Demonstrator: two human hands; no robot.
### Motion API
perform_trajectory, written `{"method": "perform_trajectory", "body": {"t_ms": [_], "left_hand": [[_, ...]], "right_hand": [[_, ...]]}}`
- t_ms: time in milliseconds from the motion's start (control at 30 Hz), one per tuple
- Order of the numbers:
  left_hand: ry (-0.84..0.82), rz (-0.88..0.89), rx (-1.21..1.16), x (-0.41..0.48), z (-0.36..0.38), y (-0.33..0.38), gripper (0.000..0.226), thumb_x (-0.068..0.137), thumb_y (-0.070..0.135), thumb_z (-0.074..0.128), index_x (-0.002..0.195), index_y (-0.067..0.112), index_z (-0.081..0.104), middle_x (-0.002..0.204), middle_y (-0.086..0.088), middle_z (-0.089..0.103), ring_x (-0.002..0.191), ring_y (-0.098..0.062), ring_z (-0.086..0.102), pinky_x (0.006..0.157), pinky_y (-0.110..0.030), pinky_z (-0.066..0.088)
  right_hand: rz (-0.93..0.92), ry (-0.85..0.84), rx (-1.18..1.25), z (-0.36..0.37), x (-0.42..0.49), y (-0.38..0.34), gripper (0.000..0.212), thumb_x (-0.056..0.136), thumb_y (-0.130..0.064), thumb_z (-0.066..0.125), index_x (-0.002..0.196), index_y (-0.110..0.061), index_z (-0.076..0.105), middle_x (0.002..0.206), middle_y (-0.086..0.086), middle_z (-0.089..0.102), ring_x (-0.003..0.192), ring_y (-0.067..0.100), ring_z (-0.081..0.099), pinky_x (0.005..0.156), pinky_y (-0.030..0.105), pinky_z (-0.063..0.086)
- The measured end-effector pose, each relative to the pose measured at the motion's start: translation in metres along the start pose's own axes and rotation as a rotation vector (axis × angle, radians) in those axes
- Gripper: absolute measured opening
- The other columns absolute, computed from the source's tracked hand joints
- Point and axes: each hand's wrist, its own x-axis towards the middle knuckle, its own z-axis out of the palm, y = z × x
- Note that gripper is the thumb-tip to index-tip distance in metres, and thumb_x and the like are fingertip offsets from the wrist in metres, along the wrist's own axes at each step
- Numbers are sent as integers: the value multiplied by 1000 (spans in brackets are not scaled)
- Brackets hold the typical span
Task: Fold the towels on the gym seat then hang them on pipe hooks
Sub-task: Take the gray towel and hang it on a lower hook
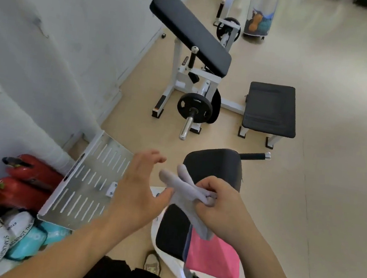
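My right hand (220,209) is closed around a bunched grey towel (183,186), held above the black gym seat (172,230). One end of the towel sticks up to the left, the other hangs down toward the seat. My left hand (141,189) is open, fingers spread, just left of the towel and not touching it. A pink towel (214,258) lies draped over the seat's right edge, with a dark blue layer showing beside it. The black back pad (215,165) stands behind the towel. No pipe hooks are in view.
A slotted metal footplate (86,184) sits to the left, with red extinguishers (31,180) and bags (16,233) beside the wall. Ahead stand a preacher bench with a weight plate (194,109) and a low black seat (270,110). A shoe (152,263) shows below.
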Motion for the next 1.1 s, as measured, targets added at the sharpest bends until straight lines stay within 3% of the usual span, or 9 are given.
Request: {"method": "perform_trajectory", "body": {"t_ms": [100, 200, 300, 433, 567, 733, 833, 933, 1100], "left_hand": [[-117, 145, 164, 6, -45, 0, 79, 85, 37, 76, 146, 48, 28, 158, 25, 21, 141, 5, 22, 112, -23, 35], [-237, -79, -22, 5, -80, -6, 77, 86, 36, 74, 145, 55, 28, 131, 26, 51, 122, 4, 51, 107, -29, 49], [-81, -207, -147, 4, -131, -26, 66, 83, 31, 76, 137, 48, 42, 97, 15, 64, 89, 5, 62, 79, -13, 53], [-11, -219, -178, -2, -207, -62, 15, 82, 25, 76, 95, 20, 72, 84, -6, 71, 72, -2, 59, 76, -41, 54], [160, -322, -401, -5, -281, -101, 26, 76, 35, 79, 95, 18, 72, 93, -13, 74, 84, -22, 72, 85, -51, 58], [311, -327, -797, -2, -372, -135, 35, 78, 20, 75, 112, 15, 70, 107, -15, 77, 103, -35, 73, 91, -49, 56], [381, -303, -819, 8, -410, -148, 33, 86, 15, 77, 117, 18, 69, 111, -9, 78, 106, -29, 74, 95, -43, 56], [474, -327, -781, 25, -435, -157, 23, 93, 8, 70, 115, 16, 71, 107, -8, 79, 103, -29, 75, 93, -45, 58], [630, -316, -638, 60, -484, -152, 23, 88, 41, 76, 103, 24, 76, 101, -4, 79, 97, -27, 75, 89, -49, 61]], "right_hand": [[-153, -168, -113, 3, 29, -48, 31, 86, -26, 73, 112, -36, 60, 98, -17, 65, 88, 5, 66, 80, 28, 59], [-284, -237, -136, 14, 50, -109, 45, 85, -28, 77, 121, -37, 52, 102, -16, 67, 91, 1, 65, 81, 24, 58], [-366, -221, -54, 34, 68, -162, 48, 83, -20, 78, 118, -38, 51, 104, -20, 64, 93, -5, 62, 77, 17, 55], [-388, -211, 60, 74, 92, -224, 52, 76, -32, 86, 120, -39, 59, 110, -21, 65, 102, -8, 61, 86, 14, 53], [-410, -305, 33, 108, 121, -283, 48, 83, -53, 77, 126, -37, 63, 118, -23, 67, 113, -10, 60, 97, 20, 51], [-353, -419, 274, 128, 164, -359, 29, 86, -38, 81, 113, -33, 71, 109, -10, 77, 108, 12, 71, 97, 35, 57], [-317, -500, 428, 136, 192, -399, 30, 93, -26, 75, 120, -14, 71, 115, 7, 78, 113, 25, 72, 104, 45, 55], [-317, -485, 494, 143, 219, -438, 32, 94, -25, 73, 121, -9, 68, 115, 15, 77, 110, 31, 73, 104, 53, 54], [-389, -442, 492, 141, 261, -505, 42, 89, -44, 75, 111, -9, 68, 106, 21, 76, 102, 40, 73, 94, 57, 56]]}}
